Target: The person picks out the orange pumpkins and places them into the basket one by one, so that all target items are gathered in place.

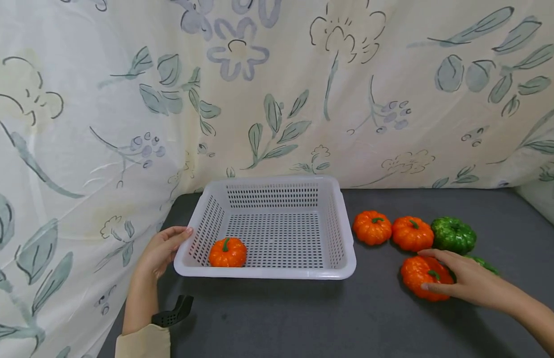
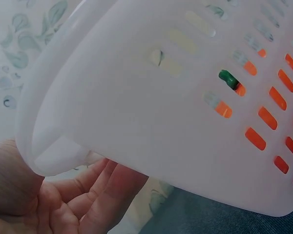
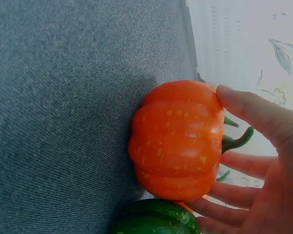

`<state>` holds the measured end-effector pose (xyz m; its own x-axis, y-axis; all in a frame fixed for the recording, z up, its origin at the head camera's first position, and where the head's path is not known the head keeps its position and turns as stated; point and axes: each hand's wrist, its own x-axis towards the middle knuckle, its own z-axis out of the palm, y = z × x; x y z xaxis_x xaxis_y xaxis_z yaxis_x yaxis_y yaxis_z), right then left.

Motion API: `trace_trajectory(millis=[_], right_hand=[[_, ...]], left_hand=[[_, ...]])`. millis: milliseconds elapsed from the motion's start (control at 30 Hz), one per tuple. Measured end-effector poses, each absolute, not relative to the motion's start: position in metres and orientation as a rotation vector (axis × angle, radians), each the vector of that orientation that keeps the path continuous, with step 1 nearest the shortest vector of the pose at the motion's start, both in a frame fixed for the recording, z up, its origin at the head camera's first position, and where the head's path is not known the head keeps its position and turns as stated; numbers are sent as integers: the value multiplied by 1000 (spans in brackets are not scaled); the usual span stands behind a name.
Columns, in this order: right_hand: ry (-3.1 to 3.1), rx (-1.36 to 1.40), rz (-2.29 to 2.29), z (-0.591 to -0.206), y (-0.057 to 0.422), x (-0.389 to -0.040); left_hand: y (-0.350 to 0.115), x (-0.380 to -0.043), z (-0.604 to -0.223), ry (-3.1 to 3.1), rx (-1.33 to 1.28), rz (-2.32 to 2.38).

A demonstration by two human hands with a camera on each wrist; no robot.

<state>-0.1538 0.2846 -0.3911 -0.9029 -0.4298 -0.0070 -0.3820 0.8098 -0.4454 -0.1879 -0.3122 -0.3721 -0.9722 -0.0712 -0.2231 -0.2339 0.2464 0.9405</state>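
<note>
My left hand holds the left rim of a white perforated plastic basket, its fingers under the rim. Inside, at the near left corner, sits a small orange pumpkin, partly visible through the slots. To the right of the basket, my right hand reaches over another orange pumpkin on the table. The right thumb meets that pumpkin's edge; the other fingers, fairly straight, pass behind it on the far side. Their tips are hidden.
Two more orange pumpkins and a green pumpkin stand in a row behind the right hand. Another green one is mostly covered by that hand. A dark grey table lies beneath; a floral cloth hangs behind and left.
</note>
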Motion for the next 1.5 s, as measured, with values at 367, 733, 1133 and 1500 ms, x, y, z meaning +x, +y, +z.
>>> trace_trajectory(millis=[367, 733, 1133, 1500], right_hand=[[2898, -679, -670, -392, 284, -155], [2926, -676, -665, -396, 283, -155], [2918, -687, -711, -398, 274, -152], [2833, -664, -657, -393, 273, -157]], left_hand=[[-312, -188, -372, 2362, -295, 1832], [-314, -189, -375, 2346, -290, 1861], [-313, -190, -375, 2349, -311, 1856], [-314, -190, -374, 2353, -307, 1840]])
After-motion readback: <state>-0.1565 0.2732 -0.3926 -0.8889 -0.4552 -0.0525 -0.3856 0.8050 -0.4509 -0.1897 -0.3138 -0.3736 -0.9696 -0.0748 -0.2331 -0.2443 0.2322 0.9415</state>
